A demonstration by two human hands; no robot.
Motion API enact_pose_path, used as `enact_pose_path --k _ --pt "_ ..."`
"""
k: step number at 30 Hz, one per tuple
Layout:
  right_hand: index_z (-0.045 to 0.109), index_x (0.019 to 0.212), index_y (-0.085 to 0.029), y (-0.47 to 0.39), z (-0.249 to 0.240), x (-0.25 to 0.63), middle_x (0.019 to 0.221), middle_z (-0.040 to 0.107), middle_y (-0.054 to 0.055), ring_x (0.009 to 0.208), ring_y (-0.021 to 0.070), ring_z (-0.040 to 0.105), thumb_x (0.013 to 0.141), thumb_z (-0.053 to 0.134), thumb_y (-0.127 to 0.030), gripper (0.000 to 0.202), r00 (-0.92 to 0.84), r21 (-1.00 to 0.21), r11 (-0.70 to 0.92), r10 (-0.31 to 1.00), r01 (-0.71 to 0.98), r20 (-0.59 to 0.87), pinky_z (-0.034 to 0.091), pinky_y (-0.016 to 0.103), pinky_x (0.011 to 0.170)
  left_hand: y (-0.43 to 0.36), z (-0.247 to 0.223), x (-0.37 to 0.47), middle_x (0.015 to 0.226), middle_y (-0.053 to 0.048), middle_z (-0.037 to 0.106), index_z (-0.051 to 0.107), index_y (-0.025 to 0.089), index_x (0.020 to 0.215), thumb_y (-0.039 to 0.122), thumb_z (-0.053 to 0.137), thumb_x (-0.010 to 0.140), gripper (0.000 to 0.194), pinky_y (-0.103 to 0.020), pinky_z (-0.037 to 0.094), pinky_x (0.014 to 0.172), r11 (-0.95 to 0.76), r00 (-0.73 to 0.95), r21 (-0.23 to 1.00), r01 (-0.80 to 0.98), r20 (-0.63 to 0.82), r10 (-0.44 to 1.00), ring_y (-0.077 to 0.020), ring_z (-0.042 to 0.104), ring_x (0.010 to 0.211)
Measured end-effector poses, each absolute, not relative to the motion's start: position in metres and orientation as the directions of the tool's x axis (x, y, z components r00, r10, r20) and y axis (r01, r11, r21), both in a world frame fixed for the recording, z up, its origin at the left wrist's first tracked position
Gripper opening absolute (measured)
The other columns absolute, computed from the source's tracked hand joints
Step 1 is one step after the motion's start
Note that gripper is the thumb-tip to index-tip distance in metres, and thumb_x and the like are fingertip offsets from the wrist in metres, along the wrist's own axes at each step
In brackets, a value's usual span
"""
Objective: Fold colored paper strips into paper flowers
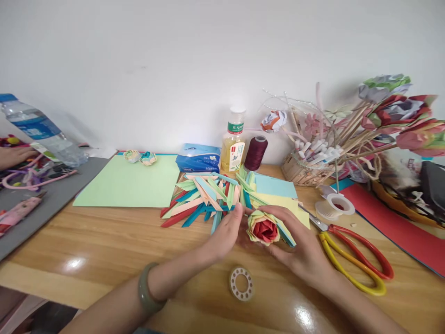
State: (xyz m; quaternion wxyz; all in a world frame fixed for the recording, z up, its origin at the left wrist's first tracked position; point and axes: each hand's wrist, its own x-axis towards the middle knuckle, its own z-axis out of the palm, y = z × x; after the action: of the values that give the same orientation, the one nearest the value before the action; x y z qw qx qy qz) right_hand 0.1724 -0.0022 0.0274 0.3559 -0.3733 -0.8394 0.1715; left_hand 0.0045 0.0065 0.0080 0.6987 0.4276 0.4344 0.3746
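Observation:
A folded paper flower (265, 230), red in the centre with pale yellow and green outer petals, is in my right hand (302, 246). My right fingers curve over its far edge and the thumb lies below it. A blue and green folded paper strip (286, 233) shows between the flower and my right palm. My left hand (224, 235) is beside the flower on its left, thumb raised and palm turned towards it; its other fingers are mostly hidden. Behind both hands is a heap of folded paper strips (205, 195) in red, blue, green and peach.
A tape roll (241, 284) lies in front. Scissors (354, 260) and a ribbon spool (334, 207) are at right, near a basket (306, 169) of pens and paper flowers. Behind stand a drink bottle (233, 144), thread cone (256, 153) and tissue pack (198, 157). Another person's hand (15, 157) is far left.

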Motion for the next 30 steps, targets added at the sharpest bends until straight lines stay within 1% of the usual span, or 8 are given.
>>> enact_pose_path --k 3,7,16,18,21,23,26,30 --pt "0.043 0.123 -0.024 0.000 0.025 0.175 0.107 0.059 0.010 0.098 0.0235 0.059 0.078 0.058 -0.017 0.048 -0.412 -0.484 0.650 0.753 0.586 0.512 0.053 0.040 0.080 0.008 0.013 0.004 0.101 -0.011 0.064 0.051 0.017 0.107 0.069 0.051 0.069 0.065 -0.031 0.050 0.068 0.313 0.373 0.912 -0.264 -0.203 0.905 -0.0214 0.063 0.087" --pt "0.044 0.122 -0.024 -0.002 0.023 0.173 0.107 0.058 0.010 0.094 0.0217 0.060 0.080 0.057 -0.017 0.045 -0.411 -0.490 0.635 0.767 0.598 0.493 0.054 0.035 0.072 0.008 0.019 0.007 0.107 -0.010 0.063 0.052 0.017 0.105 0.042 0.081 0.052 0.066 -0.033 0.046 0.081 0.271 0.364 0.912 -0.308 -0.150 0.919 -0.0213 0.060 0.096" --pt "0.052 0.114 -0.024 -0.001 0.014 0.168 0.110 0.057 0.008 0.099 0.0200 0.058 0.079 0.061 -0.022 0.037 -0.324 -0.709 0.527 0.849 0.469 0.417 0.054 0.031 0.073 0.009 0.019 0.006 0.101 -0.009 0.065 0.058 0.013 0.101 0.030 0.075 0.062 0.045 -0.033 0.047 0.082 0.252 0.288 0.926 -0.282 -0.168 0.943 -0.0201 0.059 0.095" --pt "0.053 0.113 -0.025 0.001 0.011 0.169 0.111 0.055 0.008 0.100 0.0205 0.058 0.078 0.063 -0.026 0.037 -0.291 -0.762 0.486 0.873 0.429 0.392 0.054 0.032 0.075 0.008 0.018 0.005 0.107 -0.010 0.063 0.056 0.014 0.108 0.030 0.073 0.065 0.049 -0.033 0.047 0.082 0.209 0.315 0.938 -0.277 -0.117 0.942 -0.0202 0.059 0.096" --pt "0.051 0.111 -0.026 0.004 0.007 0.172 0.110 0.053 0.007 0.101 0.0213 0.057 0.076 0.066 -0.035 0.039 -0.241 -0.837 0.440 0.895 0.327 0.376 0.052 0.035 0.081 0.007 0.016 0.003 0.110 -0.010 0.060 0.044 0.019 0.126 0.029 0.075 0.063 0.071 -0.036 0.048 0.083 0.185 0.425 0.952 -0.244 -0.067 0.903 -0.0215 0.059 0.095" --pt "0.049 0.112 -0.026 0.007 0.004 0.175 0.110 0.051 0.007 0.102 0.0220 0.056 0.075 0.067 -0.042 0.044 -0.230 -0.852 0.443 0.893 0.280 0.388 0.051 0.037 0.085 0.006 0.016 0.001 0.120 -0.011 0.055 0.037 0.023 0.132 0.024 0.076 0.062 0.079 -0.037 0.046 0.088 0.102 0.454 0.978 -0.184 -0.008 0.891 -0.0227 0.056 0.102" --pt "0.048 0.115 -0.028 0.009 0.002 0.179 0.114 0.048 0.008 0.108 0.0230 0.052 0.074 0.066 -0.046 0.048 -0.249 -0.844 0.472 0.875 0.254 0.414 0.049 0.038 0.088 0.005 0.018 -0.001 0.134 -0.009 0.043 0.040 0.026 0.130 0.019 0.070 0.068 0.069 -0.035 0.044 0.092 -0.145 0.404 0.988 -0.058 0.156 0.901 -0.0220 0.050 0.110" --pt "0.050 0.118 -0.031 0.009 0.005 0.181 0.115 0.047 0.006 0.110 0.0220 0.049 0.075 0.067 -0.041 0.048 -0.317 -0.814 0.528 0.836 0.242 0.448 0.046 0.038 0.091 0.007 0.019 -0.004 0.121 -0.009 0.050 0.049 0.025 0.122 0.026 0.070 0.070 0.056 -0.035 0.044 0.091 -0.398 0.376 0.913 0.092 0.339 0.863 -0.0232 0.050 0.109"
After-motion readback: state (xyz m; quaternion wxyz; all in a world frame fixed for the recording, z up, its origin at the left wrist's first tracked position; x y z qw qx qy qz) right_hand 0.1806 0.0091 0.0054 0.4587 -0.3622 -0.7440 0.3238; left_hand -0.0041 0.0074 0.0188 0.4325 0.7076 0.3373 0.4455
